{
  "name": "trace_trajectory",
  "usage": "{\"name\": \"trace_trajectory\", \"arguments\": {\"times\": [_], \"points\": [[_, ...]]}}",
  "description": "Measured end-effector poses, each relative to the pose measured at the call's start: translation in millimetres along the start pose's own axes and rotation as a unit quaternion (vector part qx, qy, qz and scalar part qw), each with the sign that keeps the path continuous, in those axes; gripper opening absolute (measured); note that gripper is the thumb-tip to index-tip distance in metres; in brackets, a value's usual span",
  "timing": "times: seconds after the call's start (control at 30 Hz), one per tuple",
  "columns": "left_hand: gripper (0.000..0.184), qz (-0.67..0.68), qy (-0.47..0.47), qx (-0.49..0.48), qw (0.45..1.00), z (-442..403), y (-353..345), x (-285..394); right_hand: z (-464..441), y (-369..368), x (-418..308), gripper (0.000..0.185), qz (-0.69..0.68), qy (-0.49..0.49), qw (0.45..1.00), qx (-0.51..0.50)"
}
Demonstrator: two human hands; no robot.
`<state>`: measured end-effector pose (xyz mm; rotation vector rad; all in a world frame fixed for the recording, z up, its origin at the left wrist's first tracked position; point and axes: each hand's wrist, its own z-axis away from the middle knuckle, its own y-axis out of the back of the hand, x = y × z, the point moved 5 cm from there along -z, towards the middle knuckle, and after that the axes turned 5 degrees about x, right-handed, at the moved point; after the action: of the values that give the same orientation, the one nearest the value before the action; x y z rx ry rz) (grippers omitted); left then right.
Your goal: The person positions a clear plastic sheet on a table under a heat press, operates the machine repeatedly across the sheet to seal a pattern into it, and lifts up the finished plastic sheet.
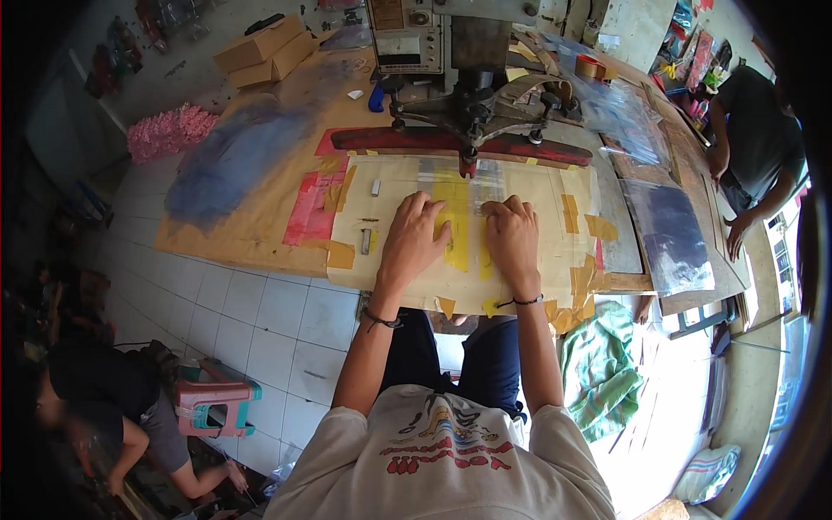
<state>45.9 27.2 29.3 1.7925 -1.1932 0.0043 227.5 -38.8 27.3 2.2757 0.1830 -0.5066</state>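
My left hand (417, 236) and my right hand (513, 234) rest on a cream board (555, 260) patched with tape. Between them runs a yellow strip (453, 230), with a clear plastic piece (490, 180) near the fingertips of my right hand. The fingers of both hands are curled down; anything pinched under them is too small to make out. Just beyond the hands is a red and black press bar (381, 141) under a machine head (475, 108). Two small metal pieces, one (366, 242) near the left hand, lie on the board.
Blue plastic sheets (234, 160) lie at the left, cardboard boxes (264, 54) behind them. More clear sheets (667, 234) are at the right. One person (758, 130) stands at the right; another (113, 390) is low at the left by a stool (217, 399).
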Motion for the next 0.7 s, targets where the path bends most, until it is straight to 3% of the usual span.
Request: {"name": "trace_trajectory", "arguments": {"times": [0.7], "points": [[0.043,-0.024,0.014,-0.021,0.999,-1.1,-3.0,1.7,-2.4,1.2,-1.5,0.024,0.004,-0.008,1.000,-0.006]]}}
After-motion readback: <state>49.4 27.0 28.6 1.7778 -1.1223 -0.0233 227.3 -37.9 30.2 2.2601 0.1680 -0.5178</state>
